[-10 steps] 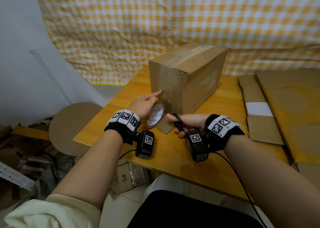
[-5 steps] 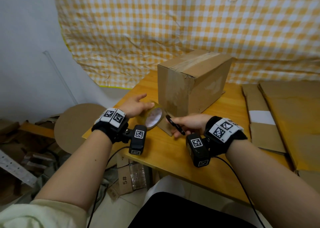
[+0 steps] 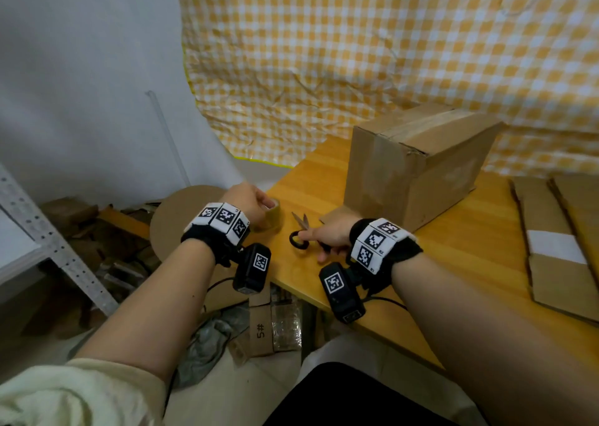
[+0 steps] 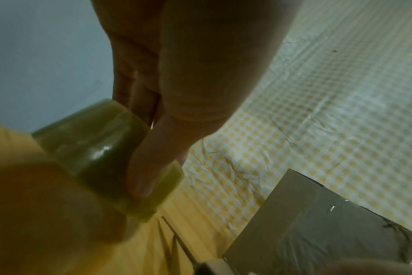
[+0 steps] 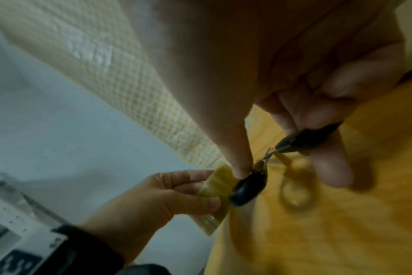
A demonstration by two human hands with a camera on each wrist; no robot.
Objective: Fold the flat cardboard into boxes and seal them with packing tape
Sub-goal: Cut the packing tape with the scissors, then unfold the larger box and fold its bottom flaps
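A taped cardboard box (image 3: 418, 163) stands upright on the wooden table (image 3: 453, 250), also seen at the lower right in the left wrist view (image 4: 329, 232). My left hand (image 3: 249, 203) grips the roll of packing tape (image 3: 270, 218) at the table's left corner; its thumb lies across the roll (image 4: 101, 152). My right hand (image 3: 330, 234) holds black-handled scissors (image 3: 301, 234) on the table, blades pointing away from me. In the right wrist view a thumb and fingers grip the scissor handles (image 5: 247, 188) beside the tape roll (image 5: 214, 195).
Flat cardboard sheets (image 3: 557, 244) lie stacked at the table's right side. A round cardboard disc (image 3: 184, 218), a metal shelf rail (image 3: 48, 241) and cardboard scraps (image 3: 269, 328) sit on the floor left of the table. A yellow checked cloth (image 3: 389, 53) hangs behind.
Both hands have drawn away from the box toward the table's left corner. The tape roll now sits lower at the corner and the scissors lie down on the tabletop. My head turned left.
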